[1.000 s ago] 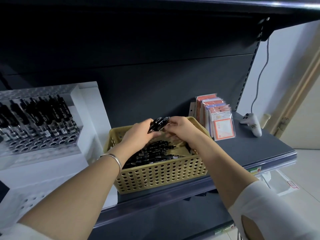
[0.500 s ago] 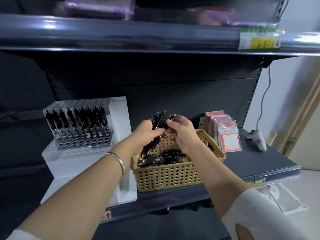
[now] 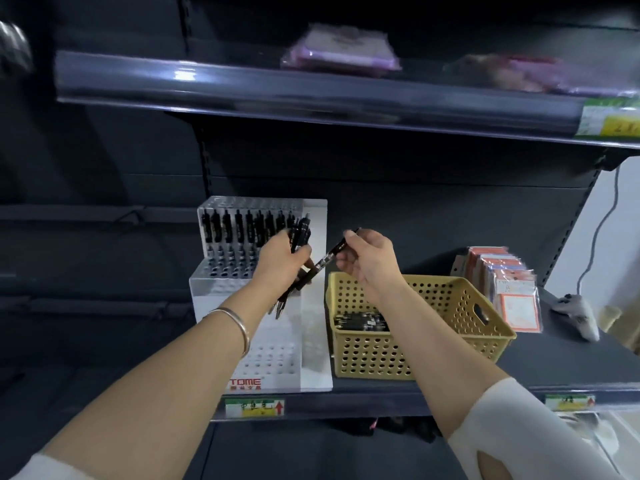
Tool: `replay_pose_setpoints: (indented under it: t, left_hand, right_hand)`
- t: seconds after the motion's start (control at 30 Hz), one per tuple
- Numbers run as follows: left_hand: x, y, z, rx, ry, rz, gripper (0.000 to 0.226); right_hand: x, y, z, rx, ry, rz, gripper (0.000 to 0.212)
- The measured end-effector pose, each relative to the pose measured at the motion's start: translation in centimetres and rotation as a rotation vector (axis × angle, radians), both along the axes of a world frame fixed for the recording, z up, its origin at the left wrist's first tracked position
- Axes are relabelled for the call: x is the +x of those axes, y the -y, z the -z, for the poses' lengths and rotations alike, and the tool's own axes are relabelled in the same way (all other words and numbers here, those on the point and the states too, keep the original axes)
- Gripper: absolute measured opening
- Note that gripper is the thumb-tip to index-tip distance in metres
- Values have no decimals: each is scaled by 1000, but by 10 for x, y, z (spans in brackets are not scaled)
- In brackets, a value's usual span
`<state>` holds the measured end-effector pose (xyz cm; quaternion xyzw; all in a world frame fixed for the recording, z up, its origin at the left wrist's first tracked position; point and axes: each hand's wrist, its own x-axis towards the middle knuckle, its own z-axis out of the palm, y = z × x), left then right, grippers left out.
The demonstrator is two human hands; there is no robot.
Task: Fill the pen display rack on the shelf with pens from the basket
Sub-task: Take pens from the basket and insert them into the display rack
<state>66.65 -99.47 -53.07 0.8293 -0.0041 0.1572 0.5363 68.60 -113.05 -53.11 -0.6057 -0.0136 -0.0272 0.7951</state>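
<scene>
Pens are in both hands in the head camera's view. The left hand (image 3: 280, 258) has its fingers curled round a bundle of black pens (image 3: 300, 237), held in front of the pen display rack (image 3: 211, 296), clip ends up and tips hanging below the palm. A thin metal bracelet (image 3: 239, 323) sits on that wrist. The right hand (image 3: 370, 258) pinches a single black pen (image 3: 329, 258) by its top end between thumb and forefinger, the other fingers loosely bent. This pen slants down to the left, and its lower end reaches the left hand's fingers; whether it lies inside that grip I cannot tell.

The rack stands at the left end of the shelf (image 3: 554, 362), close to the front edge. It is stepped, clear and white, with rows of holes. Its top tier carries a row of upright black pens (image 3: 228, 230); holes on the tiers below it show bare. Just right of the rack sits the tan perforated basket (image 3: 450, 341), with more black pens (image 3: 360, 322) lying flat in its bottom. Towards the shelf's back right corner a row of card packets (image 3: 509, 292) stands on edge, and a white controller (image 3: 578, 313) lies near the right end with a cable (image 3: 599, 230) rising from it. A price label (image 3: 254, 408) is fixed to the shelf's front edge below the rack. On the upper shelf (image 3: 311, 95) lies a blurred purple packet (image 3: 339, 50).
</scene>
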Motion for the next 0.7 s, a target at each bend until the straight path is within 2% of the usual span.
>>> replay_pose_setpoints:
  t: [0.07,0.1,0.17,0.23,0.27,0.37,0.57,0.7]
  left_hand:
    - [-3,-18,0,40,70,-119,12]
    - [-4,-27,0,46,90,-166,19]
    - [-6,-46,1,23,93,-259,51]
    - [-6,-65,4,-23,81,-335,58]
    - [-6,-73,5,-44,78,-344,53]
    - [-6,-94,9,-110,95,-333,19]
    - [-3,-110,16,-202,53,-304,9]
    - [2,-113,20,-198,70,-269,8]
  right_hand:
    - [-2,-14,-4,-30,39,8,12]
    - [-3,-21,-6,-54,71,15,5]
    - [-5,-35,-8,-135,166,44,4]
    - [-6,-49,-10,-239,280,85,5]
    - [-7,-56,-11,-291,329,106,7]
    - [-6,-74,-12,-429,411,144,12]
    - [-1,-100,-6,-718,486,97,24]
    - [13,-115,-7,-1167,630,276,30]
